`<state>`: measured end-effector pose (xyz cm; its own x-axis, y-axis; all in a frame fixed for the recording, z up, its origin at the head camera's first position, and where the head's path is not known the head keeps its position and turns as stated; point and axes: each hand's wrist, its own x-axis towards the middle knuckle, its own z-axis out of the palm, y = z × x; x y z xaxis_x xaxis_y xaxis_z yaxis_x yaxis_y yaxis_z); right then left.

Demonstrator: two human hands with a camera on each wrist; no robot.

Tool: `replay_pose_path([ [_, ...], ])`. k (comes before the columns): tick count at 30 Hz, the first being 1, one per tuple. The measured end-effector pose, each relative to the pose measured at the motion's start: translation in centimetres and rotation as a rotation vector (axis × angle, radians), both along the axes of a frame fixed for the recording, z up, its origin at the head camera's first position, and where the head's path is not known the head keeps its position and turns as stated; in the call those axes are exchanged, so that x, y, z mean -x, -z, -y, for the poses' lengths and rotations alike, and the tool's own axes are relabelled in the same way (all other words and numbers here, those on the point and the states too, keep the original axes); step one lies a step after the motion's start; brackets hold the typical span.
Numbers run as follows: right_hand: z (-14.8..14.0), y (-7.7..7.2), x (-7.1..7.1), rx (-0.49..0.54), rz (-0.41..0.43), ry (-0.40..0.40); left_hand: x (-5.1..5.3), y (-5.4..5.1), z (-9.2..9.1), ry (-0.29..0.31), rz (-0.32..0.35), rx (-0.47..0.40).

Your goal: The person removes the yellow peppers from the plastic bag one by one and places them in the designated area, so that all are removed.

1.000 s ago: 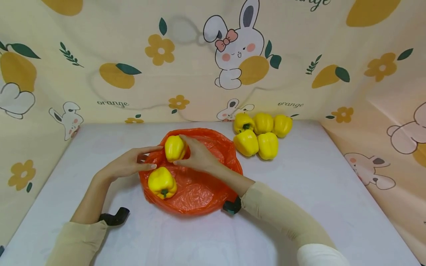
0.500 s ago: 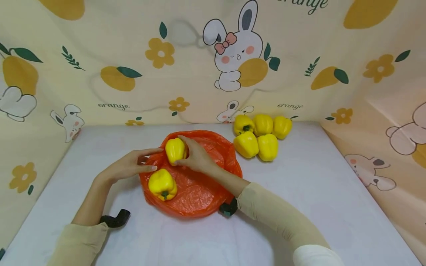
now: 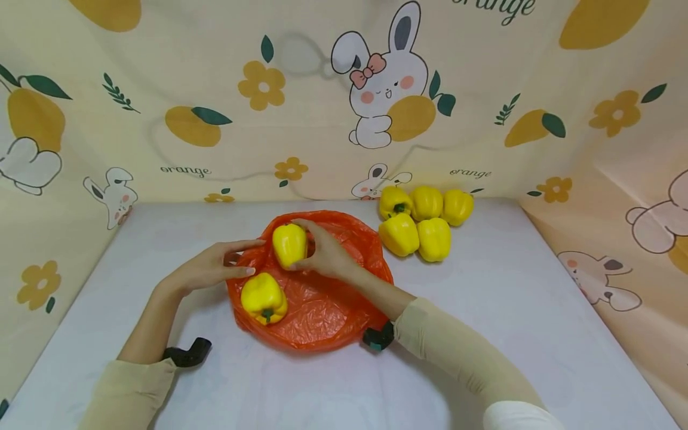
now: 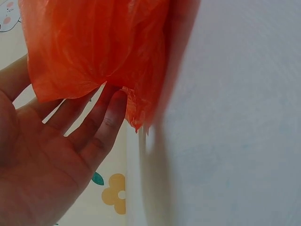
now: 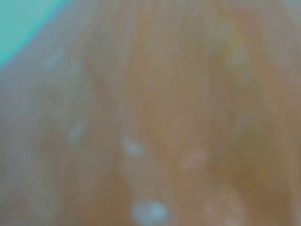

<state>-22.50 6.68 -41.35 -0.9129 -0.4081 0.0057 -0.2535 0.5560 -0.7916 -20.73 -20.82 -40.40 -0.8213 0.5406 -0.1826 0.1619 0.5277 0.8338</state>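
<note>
In the head view, a red plastic bag (image 3: 322, 310) lies spread open on the table. My right hand (image 3: 328, 254) grips a yellow bell pepper (image 3: 289, 245) over the far left part of the bag, thumb on its near side. A second yellow bell pepper (image 3: 263, 297) rests in the bag near its left rim, stem toward me. At that rim is my left hand (image 3: 204, 269), fingers extended. In the left wrist view, the left hand's loosely straight fingers (image 4: 106, 125) reach behind the edge of the bag (image 4: 99, 42), which partly hides them. The right wrist view is a blur.
Several yellow bell peppers (image 3: 419, 224) stand grouped at the back right of the white table (image 3: 510, 310). A printed cloth (image 3: 301, 131) hangs behind and along the sides. Black devices (image 3: 188, 352) are worn at both wrists.
The held bell pepper has turned more upright and shifted slightly right in my right hand. My left hand stays at the bag's rim.
</note>
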Motion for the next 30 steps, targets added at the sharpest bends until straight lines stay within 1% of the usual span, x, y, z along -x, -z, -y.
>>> replay_pose_path([
  [4,-0.7,0.0,-0.4,0.048,0.015,0.003,-0.2,0.0,0.0,0.001,0.015,0.006],
  [7,-1.4,-0.3,-0.7,0.112,0.045,0.002,-0.2,0.0,0.1,-0.003,0.019,0.012],
  [10,-2.3,-0.8,-1.0,0.170,0.080,0.015,-0.2,0.0,0.0,-0.009,0.014,0.018],
  [13,-3.1,-1.3,-1.4,0.200,0.103,0.038,-0.1,0.0,0.0,-0.011,0.011,0.016],
  [18,-4.4,-1.9,-1.6,0.220,0.105,0.050,-0.1,0.0,0.0,-0.001,0.013,0.009],
  [23,-5.8,-2.3,-1.6,0.234,0.094,0.058,-0.2,-0.3,0.1,0.000,0.000,0.020],
  [27,-7.0,-2.7,-1.7,0.260,0.119,0.068,-0.2,-0.4,0.0,-0.004,0.000,0.024],
  [30,-7.8,-3.1,-1.9,0.252,0.116,0.087,-0.1,-0.3,0.0,-0.002,-0.003,0.019],
])
